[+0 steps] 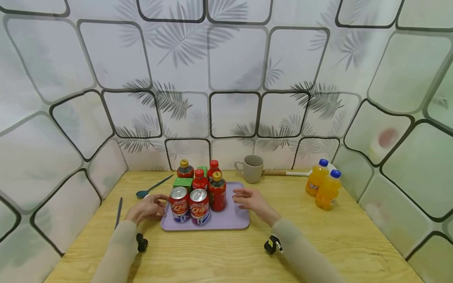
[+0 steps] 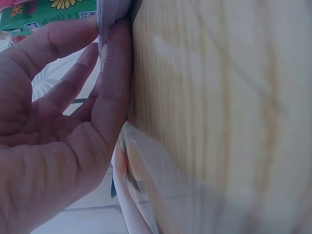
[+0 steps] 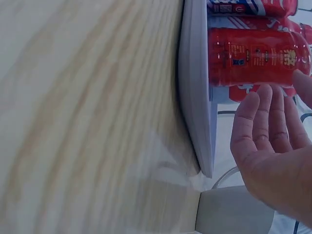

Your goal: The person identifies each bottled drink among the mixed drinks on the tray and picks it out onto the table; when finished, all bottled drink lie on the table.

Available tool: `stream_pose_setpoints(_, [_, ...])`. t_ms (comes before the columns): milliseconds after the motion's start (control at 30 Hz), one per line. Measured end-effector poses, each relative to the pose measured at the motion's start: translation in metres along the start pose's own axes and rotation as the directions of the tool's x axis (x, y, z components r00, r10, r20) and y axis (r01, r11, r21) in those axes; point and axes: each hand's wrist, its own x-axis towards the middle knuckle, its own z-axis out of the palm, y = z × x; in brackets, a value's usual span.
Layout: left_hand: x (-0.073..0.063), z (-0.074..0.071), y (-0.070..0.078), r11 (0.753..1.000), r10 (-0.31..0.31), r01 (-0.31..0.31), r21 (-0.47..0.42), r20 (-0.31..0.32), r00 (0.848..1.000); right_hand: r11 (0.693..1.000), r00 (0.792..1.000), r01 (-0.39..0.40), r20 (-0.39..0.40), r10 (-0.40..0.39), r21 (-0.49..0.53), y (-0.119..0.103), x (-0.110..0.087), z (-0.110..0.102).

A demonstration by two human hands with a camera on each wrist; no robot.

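A lilac tray point(image 1: 226, 225) lies on the table, loaded with drinks. At its front stand two red cans point(image 1: 179, 204), with a red bottle with a gold cap point(image 1: 217, 193) to their right. Behind are red-capped bottles point(image 1: 200, 181), green boxes point(image 1: 182, 182) and another gold-capped bottle point(image 1: 185, 169). My left hand point(image 1: 151, 207) pinches the tray's left rim point(image 2: 108, 22), thumb on one side and a finger beneath. Near the tray's right end, my right hand point(image 1: 252, 199) holds nothing, its fingers point(image 3: 262, 117) relaxed and close to the bottle.
A grey mug point(image 1: 253, 169) stands behind the tray, beside a wooden-handled utensil point(image 1: 283, 173). Two orange juice bottles point(image 1: 328, 189) are at the right. To the left lie a teal spoon point(image 1: 143, 193) and a dark thin utensil point(image 1: 118, 212). Patterned curtain walls point(image 1: 233, 114) enclose the table.
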Motion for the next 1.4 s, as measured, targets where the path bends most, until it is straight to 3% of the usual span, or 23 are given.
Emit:
stream_pose_setpoints(100, [0.000,-0.001,0.000,1.000,0.001,-0.001,0.005,0.024,1.000,0.999,0.999,0.028,-0.018,-0.029,-0.026,-0.003,0.005,0.007])
stream_pose_setpoints(333, [-0.002,0.001,0.002,1.000,-0.015,0.014,-0.012,-0.008,1.000,0.993,0.992,0.120,-0.050,-0.119,0.014,-0.015,0.007,0.025])
stream_pose_setpoints(633, [-0.002,0.003,0.001,1.000,-0.013,0.013,-0.007,-0.021,1.000,0.982,0.981,0.186,-0.059,-0.185,0.024,-0.013,0.022,0.034])
stream_pose_setpoints(967, [0.000,0.004,0.000,1.000,-0.010,0.009,-0.025,-0.017,1.000,0.987,0.984,0.155,-0.089,-0.151,0.035,-0.011,0.033,0.044])
stream_pose_setpoints(1400, [-0.001,0.005,0.000,1.000,-0.023,0.022,-0.022,-0.032,0.999,0.996,0.987,0.091,-0.135,-0.089,0.011,-0.015,0.030,0.055])
